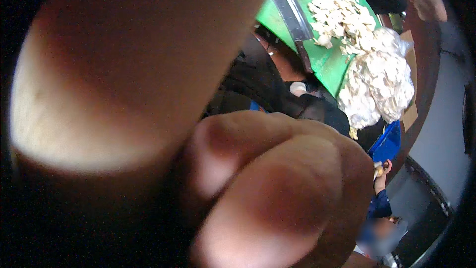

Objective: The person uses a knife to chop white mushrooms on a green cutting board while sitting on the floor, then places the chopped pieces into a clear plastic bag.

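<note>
Large blurred fingers (277, 188) fill the left and lower middle of the head view, right in front of the camera. They look bent. I cannot tell whether they belong to my left hand or my right hand, or whether they grip anything. Part of another hand (429, 2) reaches in at the top right corner, and whose it is does not show. Beyond the fingers, a cleaver (291, 14) with a dark handle lies on a green cutting board (327, 64). Beside it is a heap of pale chopped food pieces (342, 17).
A clear plastic bag (379, 84) full of pale pieces sits at the board's end, against a strip of cardboard (410, 111). Below it is a blue container (387, 141). Another person's hand (381, 176), with a dark blue sleeve, holds a small pale thing at the lower right.
</note>
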{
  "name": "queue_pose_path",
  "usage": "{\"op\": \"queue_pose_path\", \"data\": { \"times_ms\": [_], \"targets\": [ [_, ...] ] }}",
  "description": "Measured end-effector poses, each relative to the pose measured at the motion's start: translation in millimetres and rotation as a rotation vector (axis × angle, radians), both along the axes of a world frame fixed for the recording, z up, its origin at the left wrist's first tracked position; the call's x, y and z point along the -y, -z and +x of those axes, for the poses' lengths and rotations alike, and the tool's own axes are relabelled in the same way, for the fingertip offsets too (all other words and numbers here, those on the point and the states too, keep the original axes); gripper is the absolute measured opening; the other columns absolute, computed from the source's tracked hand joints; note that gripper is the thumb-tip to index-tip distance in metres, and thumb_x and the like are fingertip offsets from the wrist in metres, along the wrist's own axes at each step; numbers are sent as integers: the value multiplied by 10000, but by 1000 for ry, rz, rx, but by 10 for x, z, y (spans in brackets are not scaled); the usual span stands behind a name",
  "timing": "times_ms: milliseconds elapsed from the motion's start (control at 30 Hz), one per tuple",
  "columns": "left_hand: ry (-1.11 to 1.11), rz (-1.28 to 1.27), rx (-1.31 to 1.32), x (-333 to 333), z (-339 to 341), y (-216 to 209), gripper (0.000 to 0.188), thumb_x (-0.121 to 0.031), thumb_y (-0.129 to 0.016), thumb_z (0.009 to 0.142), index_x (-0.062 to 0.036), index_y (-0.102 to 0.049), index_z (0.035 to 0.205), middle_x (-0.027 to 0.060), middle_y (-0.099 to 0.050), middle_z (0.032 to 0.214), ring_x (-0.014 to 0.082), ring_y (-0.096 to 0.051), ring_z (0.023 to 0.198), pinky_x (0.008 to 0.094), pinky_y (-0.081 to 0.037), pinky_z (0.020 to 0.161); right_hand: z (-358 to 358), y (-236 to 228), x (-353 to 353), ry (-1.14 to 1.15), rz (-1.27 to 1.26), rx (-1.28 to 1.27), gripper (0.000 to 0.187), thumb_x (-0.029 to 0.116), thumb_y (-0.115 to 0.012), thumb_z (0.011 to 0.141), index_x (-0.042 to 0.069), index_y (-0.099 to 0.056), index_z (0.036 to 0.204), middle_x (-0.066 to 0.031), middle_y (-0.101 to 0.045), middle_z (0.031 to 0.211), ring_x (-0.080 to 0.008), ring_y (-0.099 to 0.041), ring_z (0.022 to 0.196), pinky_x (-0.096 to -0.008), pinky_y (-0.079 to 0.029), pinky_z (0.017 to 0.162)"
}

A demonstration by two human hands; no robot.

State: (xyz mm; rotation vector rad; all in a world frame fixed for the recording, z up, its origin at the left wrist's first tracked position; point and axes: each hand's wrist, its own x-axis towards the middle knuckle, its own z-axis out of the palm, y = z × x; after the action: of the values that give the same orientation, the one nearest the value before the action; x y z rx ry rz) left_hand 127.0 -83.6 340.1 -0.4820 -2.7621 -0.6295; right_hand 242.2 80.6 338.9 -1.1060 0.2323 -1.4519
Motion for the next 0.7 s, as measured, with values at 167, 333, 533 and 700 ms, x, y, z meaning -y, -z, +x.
{"op": "queue_pose_path", "data": {
  "times_ms": [167,333,533,700],
  "targets": [
    [353,233,49,-370,827,-50,162,-167,-653,777,-75,-713,895,141,-704,919,298,-688,873,412,-553,749,-30,0,-12,52,-98,17,201,61,-678,795,21,-582,966,-73,-598,963,-222,-595,884,-324,-487,772],
    [525,355,136,-693,1524,34,167,-175,-649,790,-71,-707,906,143,-701,926,301,-685,875,412,-550,755,64,17,-15,43,-188,33,181,70,-676,784,24,-582,932,-85,-591,957,-244,-594,876,-335,-487,756],
    [496,372,166,-849,1611,248,175,-185,-645,805,-66,-699,921,145,-697,933,306,-681,877,412,-546,762,55,-16,-38,29,-125,-29,159,80,-673,770,29,-582,890,-100,-583,950,-270,-591,865,-348,-487,737],
    [611,385,172,-676,1405,489,181,-193,-642,818,-62,-694,932,147,-694,940,310,-678,879,412,-543,768,-81,135,3,129,-139,-25,142,88,-670,759,32,-583,856,-112,-576,943,-292,-589,857,-359,-487,721]
  ]
}}
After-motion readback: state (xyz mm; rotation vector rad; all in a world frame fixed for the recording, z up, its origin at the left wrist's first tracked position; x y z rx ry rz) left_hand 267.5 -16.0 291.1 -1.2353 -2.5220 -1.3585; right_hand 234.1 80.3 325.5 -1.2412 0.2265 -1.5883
